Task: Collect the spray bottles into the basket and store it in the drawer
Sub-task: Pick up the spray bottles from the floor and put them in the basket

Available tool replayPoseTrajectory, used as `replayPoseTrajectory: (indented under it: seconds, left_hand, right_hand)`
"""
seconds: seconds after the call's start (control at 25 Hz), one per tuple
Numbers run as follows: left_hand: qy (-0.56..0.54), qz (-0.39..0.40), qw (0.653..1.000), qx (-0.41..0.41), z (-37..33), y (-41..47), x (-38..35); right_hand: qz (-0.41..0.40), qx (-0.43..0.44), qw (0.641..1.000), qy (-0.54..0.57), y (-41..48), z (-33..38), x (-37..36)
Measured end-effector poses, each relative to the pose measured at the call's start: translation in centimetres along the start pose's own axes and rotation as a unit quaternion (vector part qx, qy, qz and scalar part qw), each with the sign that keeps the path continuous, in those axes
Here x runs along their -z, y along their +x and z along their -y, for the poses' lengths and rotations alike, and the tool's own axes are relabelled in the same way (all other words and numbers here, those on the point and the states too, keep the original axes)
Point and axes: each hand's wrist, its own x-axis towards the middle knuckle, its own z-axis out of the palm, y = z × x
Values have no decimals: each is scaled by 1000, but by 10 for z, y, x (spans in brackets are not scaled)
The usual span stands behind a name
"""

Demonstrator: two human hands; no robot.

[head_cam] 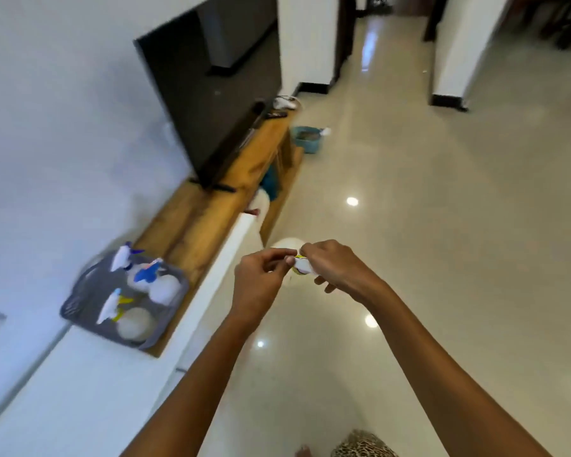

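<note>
A grey slatted basket stands on the end of a wooden TV cabinet at the left. Three spray bottles stand in it: one with a purple nozzle, one with a blue trigger, one with a yellow trigger. In front of me, over the floor, both hands hold another white spray bottle with a yellow trigger. My right hand grips its head. My left hand pinches it from the left. The bottle's body is mostly hidden behind the hands.
A large dark TV stands on the cabinet. White cabinet fronts run along its near side. A teal bucket sits on the glossy tiled floor beyond. Doorways open at the far end.
</note>
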Motion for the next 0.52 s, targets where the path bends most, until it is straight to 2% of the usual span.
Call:
replayPoseTrajectory:
  seconds: [0.12,0.32,0.52]
  left_hand:
    - [-62,-111,989,70,24,10,69]
    - [-118,-303,934,149,64,25,169]
    - [-135,-392,892,180,102,55,262]
  right_hand:
    - [58,110,988,-87,23,53,-48]
    - [88,284,924,-240,76,136,-142]
    - [148,373,880,-254,148,203,-224]
